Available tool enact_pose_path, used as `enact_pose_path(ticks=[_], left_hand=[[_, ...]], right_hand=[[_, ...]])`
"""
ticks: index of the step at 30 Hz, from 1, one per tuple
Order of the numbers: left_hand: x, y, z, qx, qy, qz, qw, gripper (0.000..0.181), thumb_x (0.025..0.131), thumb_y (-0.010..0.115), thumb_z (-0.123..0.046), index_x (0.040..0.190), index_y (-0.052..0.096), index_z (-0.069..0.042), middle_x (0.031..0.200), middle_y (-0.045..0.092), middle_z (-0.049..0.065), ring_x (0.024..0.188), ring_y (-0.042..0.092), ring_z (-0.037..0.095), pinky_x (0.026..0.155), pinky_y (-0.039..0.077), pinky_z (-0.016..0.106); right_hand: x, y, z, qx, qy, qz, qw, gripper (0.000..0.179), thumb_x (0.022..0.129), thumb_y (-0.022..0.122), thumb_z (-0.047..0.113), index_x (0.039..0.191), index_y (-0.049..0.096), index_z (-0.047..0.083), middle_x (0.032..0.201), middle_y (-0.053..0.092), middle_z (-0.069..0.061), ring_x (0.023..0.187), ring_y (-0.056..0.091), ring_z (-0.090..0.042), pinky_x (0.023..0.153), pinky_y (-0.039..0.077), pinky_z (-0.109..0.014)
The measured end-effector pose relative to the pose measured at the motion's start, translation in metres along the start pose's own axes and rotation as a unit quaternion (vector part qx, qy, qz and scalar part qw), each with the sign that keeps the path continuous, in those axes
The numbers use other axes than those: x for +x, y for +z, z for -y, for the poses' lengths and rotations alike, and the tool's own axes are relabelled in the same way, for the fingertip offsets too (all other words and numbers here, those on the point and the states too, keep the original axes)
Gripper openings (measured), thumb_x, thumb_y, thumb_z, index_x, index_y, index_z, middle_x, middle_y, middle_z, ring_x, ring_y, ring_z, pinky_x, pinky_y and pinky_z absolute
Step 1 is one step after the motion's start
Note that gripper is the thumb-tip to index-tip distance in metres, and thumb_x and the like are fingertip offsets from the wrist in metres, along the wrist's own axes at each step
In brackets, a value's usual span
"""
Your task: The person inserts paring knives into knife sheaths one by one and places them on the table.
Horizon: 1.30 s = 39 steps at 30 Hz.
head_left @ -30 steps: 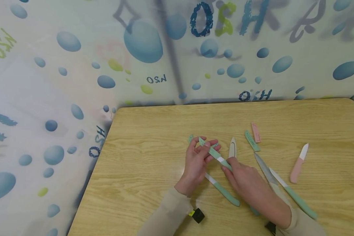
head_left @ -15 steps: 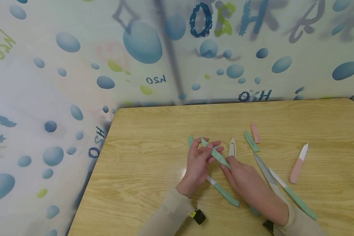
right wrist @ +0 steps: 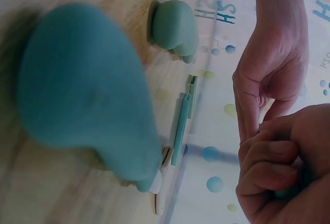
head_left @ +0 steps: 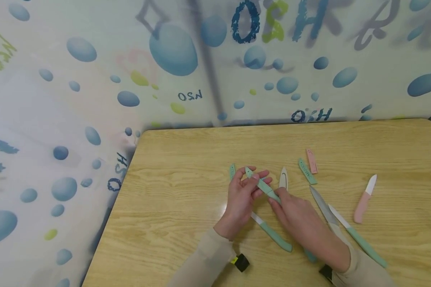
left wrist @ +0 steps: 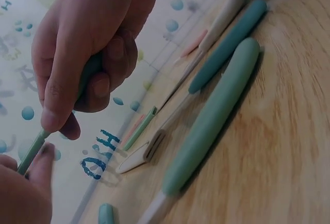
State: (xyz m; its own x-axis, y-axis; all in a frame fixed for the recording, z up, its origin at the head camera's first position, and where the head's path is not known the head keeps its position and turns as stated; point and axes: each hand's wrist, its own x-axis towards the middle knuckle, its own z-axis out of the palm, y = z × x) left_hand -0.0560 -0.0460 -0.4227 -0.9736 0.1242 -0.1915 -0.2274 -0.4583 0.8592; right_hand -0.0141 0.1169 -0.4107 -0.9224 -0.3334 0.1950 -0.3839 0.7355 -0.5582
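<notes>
In the head view my left hand (head_left: pixel 241 199) pinches a green blade sheath (head_left: pixel 263 185) between thumb and fingers. My right hand (head_left: pixel 305 219) grips the green handle (head_left: pixel 275 197) of the knife whose blade is inside that sheath; no bare blade shows between them. In the left wrist view the right hand's fingers curl round the handle (left wrist: pixel 90 72). Below both hands lies another green-handled knife (head_left: pixel 275 237) with a pale blade, its tip hidden by the left hand. A teal knife handle (head_left: pixel 310 255) is partly covered by the right forearm.
Beyond the hands lie a white sheath (head_left: pixel 283 177), a green sheath (head_left: pixel 232 170), another green sheath (head_left: pixel 307 171) and a pink sheath (head_left: pixel 311 160). To the right are a grey-bladed knife (head_left: pixel 321 201), a long green-handled knife (head_left: pixel 366 245) and a pink-handled knife (head_left: pixel 362 205). A patterned wall backs the wooden table (head_left: pixel 172 179).
One second ago a strip of white blade showed between sheath and handle; the knife has slid deeper into the sheath and the strip is gone. Both hands keep their holds.
</notes>
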Motion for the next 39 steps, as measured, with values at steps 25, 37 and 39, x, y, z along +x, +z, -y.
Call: enact_pose_path(ticks=[25,37,39], left_hand=[[0.017,-0.071,-0.054,0.263,0.033,-0.067,0.9619,0.035,0.1,0.066,-0.003,0.134,0.06,0.002,0.103,0.064,0.011,0.081,0.068,0.013,0.074,0.064,0.031],[0.034,-0.115,-0.08,0.433,0.022,-0.043,0.8999,0.033,0.1,0.069,-0.006,0.133,0.067,-0.002,0.099,0.068,0.016,0.075,0.071,0.02,0.071,0.065,0.039],[0.037,-0.119,-0.082,0.465,0.019,-0.039,0.8843,0.033,0.1,0.07,-0.007,0.132,0.067,-0.002,0.099,0.07,0.016,0.075,0.071,0.02,0.07,0.065,0.039]], right_hand=[[0.0,-0.022,-0.012,-0.02,0.041,0.041,0.9981,0.022,0.106,0.062,0.032,0.101,0.073,0.013,0.065,0.046,0.013,0.052,0.038,-0.003,0.049,0.037,-0.024],[-0.001,-0.025,-0.018,-0.03,0.043,0.054,0.9972,0.018,0.104,0.063,0.026,0.102,0.073,0.011,0.072,0.054,0.011,0.061,0.045,-0.006,0.051,0.04,-0.026],[-0.001,-0.026,-0.018,-0.028,0.046,0.057,0.9969,0.017,0.104,0.063,0.024,0.102,0.073,0.011,0.072,0.055,0.01,0.062,0.045,-0.007,0.052,0.041,-0.026]])
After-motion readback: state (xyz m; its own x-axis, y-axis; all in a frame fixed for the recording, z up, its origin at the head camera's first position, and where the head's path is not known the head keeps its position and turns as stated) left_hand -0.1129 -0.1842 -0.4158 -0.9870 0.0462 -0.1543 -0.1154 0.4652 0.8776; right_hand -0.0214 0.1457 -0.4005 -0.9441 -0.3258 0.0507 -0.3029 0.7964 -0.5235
